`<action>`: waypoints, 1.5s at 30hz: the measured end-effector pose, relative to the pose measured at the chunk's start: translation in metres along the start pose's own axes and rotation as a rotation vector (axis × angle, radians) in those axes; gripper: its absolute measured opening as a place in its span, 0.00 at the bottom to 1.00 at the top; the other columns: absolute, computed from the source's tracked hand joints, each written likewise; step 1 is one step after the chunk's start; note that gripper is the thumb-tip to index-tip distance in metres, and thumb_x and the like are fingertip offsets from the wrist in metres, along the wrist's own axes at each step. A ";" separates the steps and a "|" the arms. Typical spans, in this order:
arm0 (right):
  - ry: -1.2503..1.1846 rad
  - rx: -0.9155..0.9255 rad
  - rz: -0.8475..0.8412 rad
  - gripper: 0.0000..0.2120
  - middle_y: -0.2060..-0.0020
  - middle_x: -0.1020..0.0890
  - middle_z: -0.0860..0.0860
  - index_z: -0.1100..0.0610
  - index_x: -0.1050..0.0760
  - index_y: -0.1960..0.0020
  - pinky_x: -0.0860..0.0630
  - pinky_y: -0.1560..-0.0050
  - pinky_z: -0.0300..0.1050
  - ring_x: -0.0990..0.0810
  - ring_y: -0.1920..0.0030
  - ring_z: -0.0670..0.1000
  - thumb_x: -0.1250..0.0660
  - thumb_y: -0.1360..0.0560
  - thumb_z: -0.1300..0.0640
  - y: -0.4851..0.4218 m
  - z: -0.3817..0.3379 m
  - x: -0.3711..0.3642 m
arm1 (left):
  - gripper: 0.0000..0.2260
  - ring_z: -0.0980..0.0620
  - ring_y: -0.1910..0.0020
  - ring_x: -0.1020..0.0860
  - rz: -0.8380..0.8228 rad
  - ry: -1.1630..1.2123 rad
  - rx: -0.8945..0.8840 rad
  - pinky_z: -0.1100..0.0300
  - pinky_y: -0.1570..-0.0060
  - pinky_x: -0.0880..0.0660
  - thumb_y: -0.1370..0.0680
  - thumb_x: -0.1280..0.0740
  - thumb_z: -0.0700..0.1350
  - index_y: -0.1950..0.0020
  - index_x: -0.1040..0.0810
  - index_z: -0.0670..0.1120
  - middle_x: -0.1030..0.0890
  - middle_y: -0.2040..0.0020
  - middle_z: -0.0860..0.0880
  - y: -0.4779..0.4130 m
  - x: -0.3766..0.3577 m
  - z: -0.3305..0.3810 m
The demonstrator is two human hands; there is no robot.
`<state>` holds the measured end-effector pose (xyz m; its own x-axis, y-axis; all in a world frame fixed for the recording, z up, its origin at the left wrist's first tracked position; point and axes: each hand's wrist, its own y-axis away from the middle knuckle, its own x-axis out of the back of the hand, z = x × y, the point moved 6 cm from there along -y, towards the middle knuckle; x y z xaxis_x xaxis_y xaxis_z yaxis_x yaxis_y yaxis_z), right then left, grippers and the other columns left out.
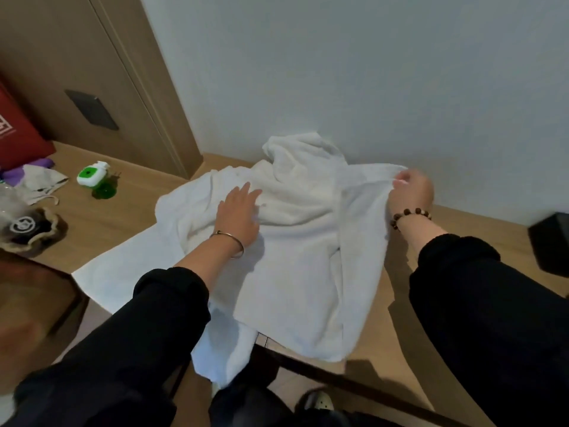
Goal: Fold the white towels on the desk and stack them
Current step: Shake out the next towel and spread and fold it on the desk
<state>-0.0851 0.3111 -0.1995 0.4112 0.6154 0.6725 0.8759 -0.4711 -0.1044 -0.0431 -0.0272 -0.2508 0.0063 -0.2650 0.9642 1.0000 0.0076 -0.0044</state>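
A big white towel (295, 272) lies rumpled across the wooden desk (409, 334), its near edge hanging over the front. A second white towel (304, 155) is bunched up behind it against the wall. My left hand (238, 215) rests flat on the big towel near its middle, fingers spread. My right hand (411, 189) pinches the towel's far right corner and holds it lifted off the desk. A flat white cloth (123, 272) lies under the towel on the left.
A green and white plug-in device (92, 177) and a green cap (103, 191) sit at the left. Further left are a red bag (18, 131), crumpled cloth (40, 180) and a dark pouch (30, 229). A black box (551, 245) stands at the right edge.
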 end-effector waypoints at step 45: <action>-0.021 -0.332 -0.492 0.32 0.34 0.30 0.57 0.57 0.39 0.29 0.29 0.43 0.52 0.27 0.40 0.59 0.34 0.26 0.44 0.060 0.087 -0.025 | 0.38 0.41 0.36 0.29 -0.539 -0.043 -0.016 0.53 0.41 0.31 0.25 0.36 0.50 0.23 0.58 0.57 0.35 0.29 0.43 0.071 -0.093 0.075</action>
<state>-0.0210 0.3230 -0.2863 -0.0155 0.8223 0.5688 0.8405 -0.2974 0.4528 0.0273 0.0706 -0.3211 -0.5078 -0.1871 0.8409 0.8613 -0.1334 0.4903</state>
